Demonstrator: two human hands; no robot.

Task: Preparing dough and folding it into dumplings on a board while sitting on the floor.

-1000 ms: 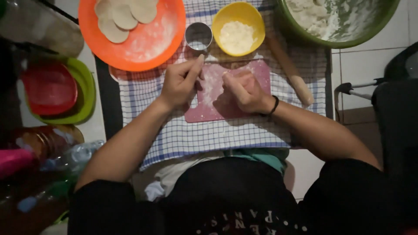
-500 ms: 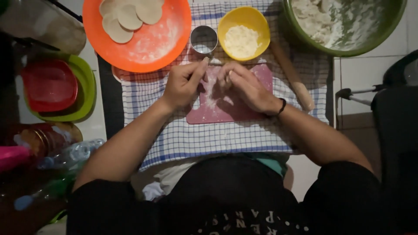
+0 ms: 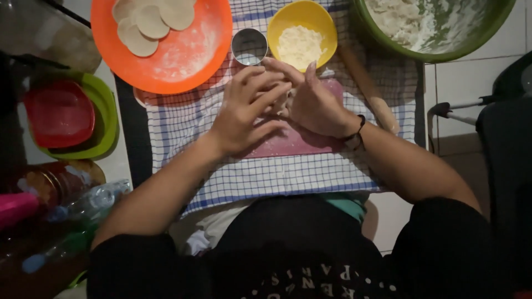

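Observation:
My left hand [image 3: 244, 111] and my right hand [image 3: 317, 102] are pressed together above the pink board [image 3: 293, 145], fingers curled around a pale lump of dough [image 3: 283, 104] that is mostly hidden between them. The board lies on a blue-and-white checked cloth [image 3: 249, 180]. Just beyond my fingertips stand a round metal cutter [image 3: 249, 47] and a yellow bowl [image 3: 327, 25] of white flour. A wooden rolling pin [image 3: 370, 94] lies to the right of my right hand.
An orange plate [image 3: 183, 61] with several dough rounds [image 3: 145, 23] sits at the back left. A green bowl [image 3: 443, 52] of floury dough is at the back right. Red and green containers [image 3: 61, 113], a jar [image 3: 52, 182] and plastic bottles [image 3: 91, 202] crowd the left.
My hands were apart, working on the flat dough on the pink board. They have come together and lifted, with the dough gathered between them; the board is bare.

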